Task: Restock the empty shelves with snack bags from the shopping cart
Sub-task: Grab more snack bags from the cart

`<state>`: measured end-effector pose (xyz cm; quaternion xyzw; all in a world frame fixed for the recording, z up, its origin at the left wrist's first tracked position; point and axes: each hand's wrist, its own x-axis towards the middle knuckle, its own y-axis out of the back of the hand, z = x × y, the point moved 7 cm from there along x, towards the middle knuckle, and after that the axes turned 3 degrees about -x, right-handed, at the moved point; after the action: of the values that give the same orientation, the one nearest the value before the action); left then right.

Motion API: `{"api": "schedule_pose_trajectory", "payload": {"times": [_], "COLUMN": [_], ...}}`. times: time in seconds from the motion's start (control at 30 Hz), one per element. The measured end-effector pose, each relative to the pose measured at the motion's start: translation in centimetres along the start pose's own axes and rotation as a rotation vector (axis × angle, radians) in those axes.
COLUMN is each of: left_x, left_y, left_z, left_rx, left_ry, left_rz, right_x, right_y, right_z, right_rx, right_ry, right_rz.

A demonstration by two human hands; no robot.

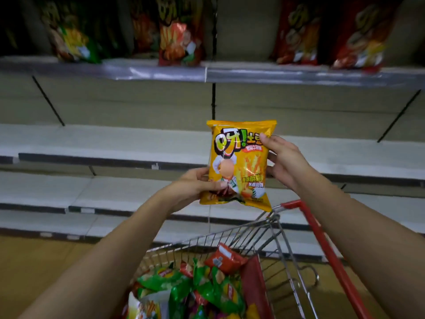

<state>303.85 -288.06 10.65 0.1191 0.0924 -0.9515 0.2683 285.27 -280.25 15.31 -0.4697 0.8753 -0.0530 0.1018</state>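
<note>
A yellow snack bag (241, 157) stands upright in the air in front of the bare shelves (103, 139). My left hand (197, 184) grips its lower left edge, thumb across the front. My right hand (284, 161) holds its upper right edge, thumb on the front. Below them the wire shopping cart (264, 229) with a red handle holds several green, red and yellow snack bags (195, 288).
The top shelf (161, 70) carries red and green snack bags (179, 35), with gaps between them. Three lower pale shelves run across the view with nothing on them. A wooden floor (34, 268) lies at lower left.
</note>
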Motion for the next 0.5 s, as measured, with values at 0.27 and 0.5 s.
{"api": "schedule_pose_trajectory", "payload": {"times": [0.27, 0.5], "left_x": [2.9, 2.7], "left_y": [-8.3, -13.8], "left_z": [10.3, 15.3], "left_rx": [0.000, 0.041], "left_ry": [-0.169, -0.300], "left_rz": [-0.113, -0.114], "right_x": [-4.0, -6.2], "right_y": [6.2, 9.4], "right_z": [-12.4, -18.9], "right_rx": [0.038, 0.077], "right_ry": [0.177, 0.256], "right_rz": [0.167, 0.249]}}
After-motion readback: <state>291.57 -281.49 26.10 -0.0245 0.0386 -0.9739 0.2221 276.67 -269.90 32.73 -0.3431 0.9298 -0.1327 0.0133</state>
